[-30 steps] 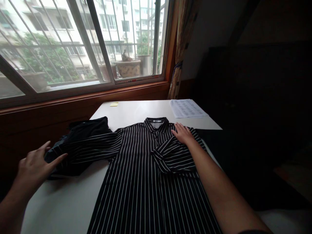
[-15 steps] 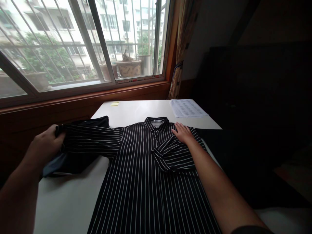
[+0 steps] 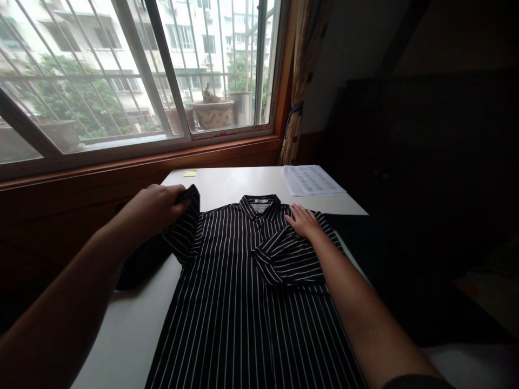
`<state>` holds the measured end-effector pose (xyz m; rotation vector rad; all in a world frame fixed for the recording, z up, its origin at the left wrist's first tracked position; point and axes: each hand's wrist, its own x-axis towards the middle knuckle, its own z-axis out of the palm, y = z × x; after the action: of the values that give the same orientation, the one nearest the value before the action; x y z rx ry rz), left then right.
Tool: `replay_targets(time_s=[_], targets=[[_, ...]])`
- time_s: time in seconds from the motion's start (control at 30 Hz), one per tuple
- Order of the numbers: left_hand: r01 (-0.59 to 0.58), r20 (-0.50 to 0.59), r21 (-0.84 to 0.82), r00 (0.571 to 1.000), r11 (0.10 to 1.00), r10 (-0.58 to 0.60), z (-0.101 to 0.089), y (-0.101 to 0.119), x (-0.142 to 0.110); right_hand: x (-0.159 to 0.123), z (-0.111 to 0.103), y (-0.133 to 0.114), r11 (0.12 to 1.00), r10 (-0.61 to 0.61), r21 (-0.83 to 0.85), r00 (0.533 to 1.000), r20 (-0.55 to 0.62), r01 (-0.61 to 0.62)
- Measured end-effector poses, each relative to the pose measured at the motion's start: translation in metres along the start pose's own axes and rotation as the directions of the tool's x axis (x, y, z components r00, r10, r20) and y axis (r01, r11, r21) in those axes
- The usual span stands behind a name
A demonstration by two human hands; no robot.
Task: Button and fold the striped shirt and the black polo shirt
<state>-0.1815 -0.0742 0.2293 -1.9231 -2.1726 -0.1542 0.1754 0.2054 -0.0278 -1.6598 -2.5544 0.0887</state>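
A black shirt with white stripes lies front up on the white table, its collar toward the window. My left hand is closed on the cuff end of the left-side sleeve, holding it raised beside the shoulder. The sleeve on the right is folded in across the chest. My right hand rests flat on the shirt's right-side shoulder, fingers stretched out. Dark folded clothing lies left of the shirt, partly hidden behind my left arm.
Printed sheets of paper lie at the table's far right corner. A yellow sticky note is near the far left edge of the white table. Beyond stand a barred window and a tied curtain.
My left hand reached the sleeve's end, took hold of it, then lifted it and carried it right toward the shirt's body. My right hand stayed in place.
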Motion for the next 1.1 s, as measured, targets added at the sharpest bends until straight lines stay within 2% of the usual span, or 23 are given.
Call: replay_targets(time_s=[0.1,0.27,0.33,0.43,0.57,0.7,0.87,0.97,1.03,1.1], targets=[[-0.098,0.109,0.01,0.989,0.995,0.096,0.022,0.05,0.0,0.0,0.0,0.0,1.0,0.001,-0.002,1.0,0.001,-0.001],[-0.271,0.214,-0.292,0.916,0.917,0.338,0.082,0.122,-0.023,0.001,0.001,0.001,1.0,0.005,-0.005,1.0,0.004,-0.005],[-0.27,0.235,-0.369,0.899,0.889,0.37,0.104,0.139,-0.036,0.001,0.0,0.001,1.0,0.006,-0.006,1.0,0.009,-0.006],[-0.238,0.218,-0.497,0.897,0.835,0.385,0.124,0.146,-0.055,0.001,-0.001,0.001,1.0,0.005,-0.002,1.0,0.011,-0.005],[-0.199,0.15,-0.635,0.916,0.747,0.372,0.127,0.129,-0.078,-0.002,-0.002,-0.001,1.0,0.0,0.009,1.0,-0.004,0.0],[-0.218,0.035,-0.645,0.949,0.732,0.313,0.132,0.089,-0.101,-0.008,-0.009,-0.005,1.0,-0.008,0.028,0.999,-0.045,0.009],[-0.201,-0.076,-0.502,0.979,0.841,0.189,0.172,0.022,-0.133,-0.023,-0.033,-0.024,0.998,-0.024,0.052,0.986,-0.164,0.033],[-0.167,-0.082,-0.468,0.986,0.868,0.145,0.194,-0.004,-0.147,-0.043,-0.051,-0.046,0.989,-0.057,0.121,0.978,-0.202,0.083],[-0.153,-0.08,-0.466,0.988,0.871,0.131,0.202,-0.01,-0.153,-0.063,-0.059,-0.063,0.96,-0.134,0.224,0.979,-0.151,0.166],[-0.142,-0.085,-0.48,0.99,0.866,0.115,0.205,-0.01,-0.155,-0.088,-0.064,-0.079,0.906,-0.252,0.344,0.967,-0.026,0.245]])
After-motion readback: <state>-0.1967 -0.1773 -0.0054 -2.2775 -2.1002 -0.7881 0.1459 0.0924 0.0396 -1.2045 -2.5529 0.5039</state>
